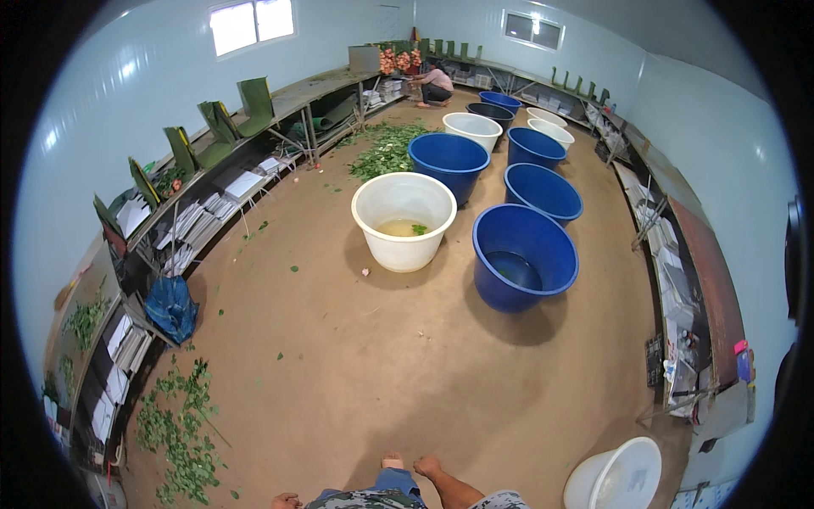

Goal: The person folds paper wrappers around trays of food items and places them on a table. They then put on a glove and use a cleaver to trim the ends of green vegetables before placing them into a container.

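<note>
My left hand (pixel 287 501) shows only in part at the bottom edge, beside my camouflage-patterned shirt (pixel 362 500). Its fingers look curled, but the frame cuts it off. To the right of my sandalled foot, my right hand (pixel 427 466) hangs with its fingers folded in and no object visible in it. Ahead on the floor stand a white plastic tub (pixel 404 254) and a blue tub (pixel 518 296). The white tub holds shallow cloudy water and a green leaf. A little dark liquid lies in the blue one. Neither hand touches a tub.
Further blue tubs (pixel 467 184) and white tubs (pixel 474 143) continue in two rows. Cut leaves (pixel 181 432) litter the floor at left. Workbenches (pixel 299 108) line the walls. A person (pixel 436 84) squats near orange roses (pixel 402 60). A white tub (pixel 582 477) tilts at lower right.
</note>
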{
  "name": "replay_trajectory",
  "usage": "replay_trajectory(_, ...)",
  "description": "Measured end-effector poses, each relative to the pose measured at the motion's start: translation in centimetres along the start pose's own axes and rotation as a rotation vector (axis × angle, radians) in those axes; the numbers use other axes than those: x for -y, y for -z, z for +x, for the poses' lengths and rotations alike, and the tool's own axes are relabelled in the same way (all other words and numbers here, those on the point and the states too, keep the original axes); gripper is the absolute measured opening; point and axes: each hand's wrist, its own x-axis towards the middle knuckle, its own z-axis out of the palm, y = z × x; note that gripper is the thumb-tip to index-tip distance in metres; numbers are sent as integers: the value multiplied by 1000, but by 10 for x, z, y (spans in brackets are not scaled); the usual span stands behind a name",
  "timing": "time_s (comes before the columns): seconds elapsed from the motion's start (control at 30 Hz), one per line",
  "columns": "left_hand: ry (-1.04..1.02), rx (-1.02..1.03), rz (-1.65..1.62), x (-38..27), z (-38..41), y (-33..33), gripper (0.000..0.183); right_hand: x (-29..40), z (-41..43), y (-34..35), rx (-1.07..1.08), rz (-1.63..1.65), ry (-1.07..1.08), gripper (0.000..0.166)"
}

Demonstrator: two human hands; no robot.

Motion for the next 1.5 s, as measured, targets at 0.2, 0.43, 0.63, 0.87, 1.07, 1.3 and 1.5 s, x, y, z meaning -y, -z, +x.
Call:
replay_trajectory(0.2,181,10,-125,8,-12,-18,21,0,14,-2,3,29,-21,39)
replay_trajectory(0.43,250,44,-610,73,-17,-18,25,30,6,4,-59,51,11,35)
replay_trajectory(0.63,7,157,-652,114,-19,-12,32,40,6,-20,97,73,-50,44)
replay_trajectory(0.87,-364,-65,-102,176,-37,23,34,131,-30,-46,147,-205,164,42)
replay_trajectory(1.07,-213,-168,-153,188,-81,23,31,88,35,-111,-139,-498,420,39)
replay_trajectory(1.3,-42,-273,-814,255,-171,59,32,250,13,-130,149,-494,536,29)
replay_trajectory(1.5,180,-311,-641,212,-108,84,28,327,27,-138,192,-327,452,28)
